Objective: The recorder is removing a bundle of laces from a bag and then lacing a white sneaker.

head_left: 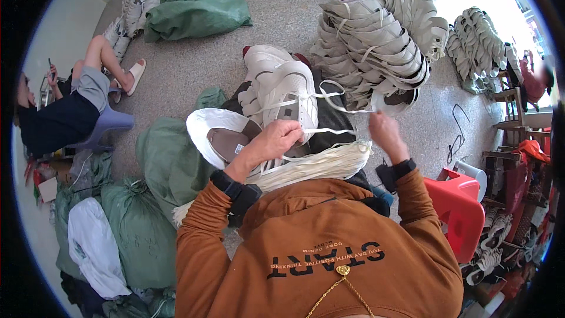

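Observation:
White shoe uppers (pixel 286 88) lie on my lap, overlapping one another, the front one with a lace threaded across it. My left hand (pixel 275 140) pinches a white shoelace (pixel 332 132) close to the upper's edge. Off to the right, my right hand (pixel 385 129) is closed on a stretch of white lace that loops from the upper. Another upper with a brown lining (pixel 226 144) rests to the left of my left hand, partly hidden by it. Below both hands, a thick bundle of cream laces (pixel 318 169) stretches across my lap.
Tall stacks of pale shoe uppers (pixel 371 41) stand on the floor ahead. Green sacks (pixel 138 229) and a white bag (pixel 97 247) sit at left. A red stool (pixel 456 209) is close by my right arm. A seated person (pixel 65 106) is at far left.

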Tool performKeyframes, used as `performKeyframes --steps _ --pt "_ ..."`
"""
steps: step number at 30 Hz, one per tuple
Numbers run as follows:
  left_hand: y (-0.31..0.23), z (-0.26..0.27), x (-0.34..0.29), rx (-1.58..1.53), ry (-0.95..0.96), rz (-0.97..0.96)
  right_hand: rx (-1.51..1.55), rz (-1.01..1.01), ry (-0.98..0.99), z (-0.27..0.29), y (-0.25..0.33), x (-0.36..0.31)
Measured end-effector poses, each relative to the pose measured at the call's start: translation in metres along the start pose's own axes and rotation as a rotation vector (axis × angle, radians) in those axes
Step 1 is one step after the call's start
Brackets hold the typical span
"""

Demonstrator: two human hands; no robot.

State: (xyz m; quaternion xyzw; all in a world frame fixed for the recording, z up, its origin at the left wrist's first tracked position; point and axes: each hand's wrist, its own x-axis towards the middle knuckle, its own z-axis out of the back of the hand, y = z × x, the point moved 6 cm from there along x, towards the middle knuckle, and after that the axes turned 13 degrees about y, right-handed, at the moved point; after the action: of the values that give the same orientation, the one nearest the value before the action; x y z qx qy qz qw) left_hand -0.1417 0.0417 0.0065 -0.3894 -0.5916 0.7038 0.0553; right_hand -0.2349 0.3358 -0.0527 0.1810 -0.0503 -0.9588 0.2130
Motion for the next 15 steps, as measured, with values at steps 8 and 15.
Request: performKeyframes --steps 8,15 --pt "-0.02 0.009 0.003 0.36 -0.212 -0.21 0.89 0.575 0.025 0.048 0.164 0.0" --pt "-0.011 0.018 -0.004 0.572 -0.325 -0.246 1.011 0.514 0.184 0.027 0.165 0.015"
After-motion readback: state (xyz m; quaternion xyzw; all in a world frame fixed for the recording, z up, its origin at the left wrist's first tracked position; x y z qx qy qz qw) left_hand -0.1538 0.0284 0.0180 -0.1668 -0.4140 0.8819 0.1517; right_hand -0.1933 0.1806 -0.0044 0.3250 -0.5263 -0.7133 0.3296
